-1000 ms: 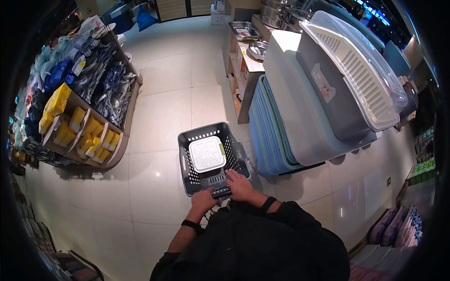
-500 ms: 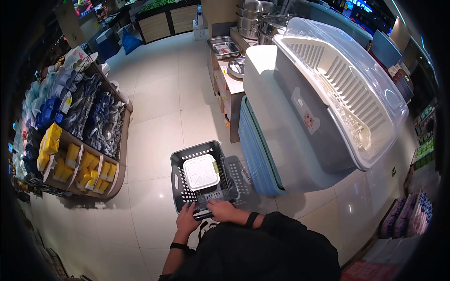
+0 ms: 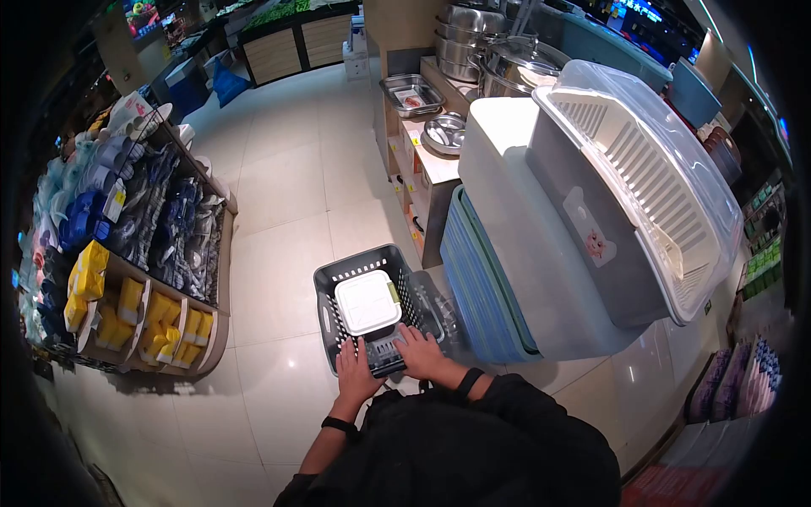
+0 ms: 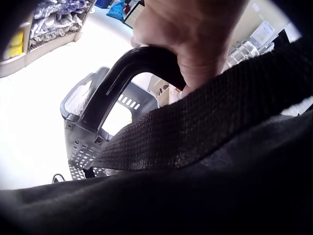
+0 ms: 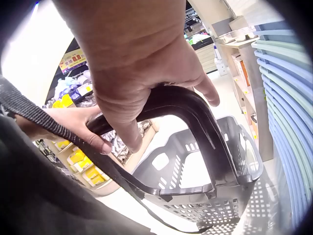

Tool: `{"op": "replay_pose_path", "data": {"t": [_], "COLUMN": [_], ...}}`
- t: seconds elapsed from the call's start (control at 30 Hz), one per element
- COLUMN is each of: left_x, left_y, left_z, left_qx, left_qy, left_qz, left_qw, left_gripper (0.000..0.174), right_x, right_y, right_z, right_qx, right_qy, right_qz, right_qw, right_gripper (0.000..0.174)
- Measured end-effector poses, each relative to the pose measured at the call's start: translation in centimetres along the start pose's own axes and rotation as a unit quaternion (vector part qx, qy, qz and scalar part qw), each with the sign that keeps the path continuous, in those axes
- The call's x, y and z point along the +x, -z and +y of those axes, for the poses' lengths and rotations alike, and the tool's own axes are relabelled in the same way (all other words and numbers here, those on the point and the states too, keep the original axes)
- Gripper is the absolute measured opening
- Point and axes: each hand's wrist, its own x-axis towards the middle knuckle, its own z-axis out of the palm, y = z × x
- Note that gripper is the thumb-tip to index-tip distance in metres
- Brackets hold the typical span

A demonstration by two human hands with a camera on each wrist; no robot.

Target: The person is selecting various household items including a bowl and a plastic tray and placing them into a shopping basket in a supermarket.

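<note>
I'm resting L hand [image 3: 357, 378] & R hand [image 3: 421, 355] on blk handle [image 5: 198, 117], both grips open: fingers extending fwd, thumbs hanging on near side. Gray basket [image 3: 363, 263] is sitting ahead, btwn yellow pkgs [image 3: 160, 331] on L & stacked blue tubs [image 3: 477, 291] on R. White-lidded container [image 3: 368, 302] is lying inside basket, green clip facing R.

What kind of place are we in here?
Most likely a supermarket's housewares section: a shopping basket with a black handle, stacked plastic tubs beside steel pots, and a display stand of yellow packets.
</note>
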Motion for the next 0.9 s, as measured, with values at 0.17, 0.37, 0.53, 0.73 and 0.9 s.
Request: {"op": "replay_pose_path", "data": {"t": [0.17, 0.37, 0.53, 0.73, 0.9], "left_x": [3.7, 7.1, 8.8, 11.3, 13.7], "left_y": [0.5, -0.9, -0.6, 0.6, 1.8], "left_z": [-1.0, -1.9, -1.8, -1.1, -2.1], "left_qx": [-0.002, -0.033, -0.052, 0.044, -0.063], "left_qy": [-0.004, -0.012, 0.017, -0.001, 0.065], "left_qz": [-0.045, -0.059, -0.067, 0.020, -0.067], "left_qw": [0.999, 0.998, 0.996, 0.999, 0.994], "left_gripper": [0.118, 0.110, 0.104, 0.108, 0.112], "right_x": [2.5, 5.2, 6.3, 9.1, 11.7], "right_y": [0.1, 0.7, 0.8, 1.5, 1.2], "right_z": [0.5, 1.8, 2.8, 4.6, 5.3], "right_qx": [-0.027, 0.017, 0.009, -0.004, 0.057], "right_qy": [-0.045, -0.146, -0.098, -0.017, -0.006], "right_qz": [0.020, -0.082, 0.019, 0.144, 0.109], "right_qw": [0.998, 0.986, 0.995, 0.989, 0.992], "right_gripper": [0.075, 0.062, 0.061, 0.061, 0.049]}}
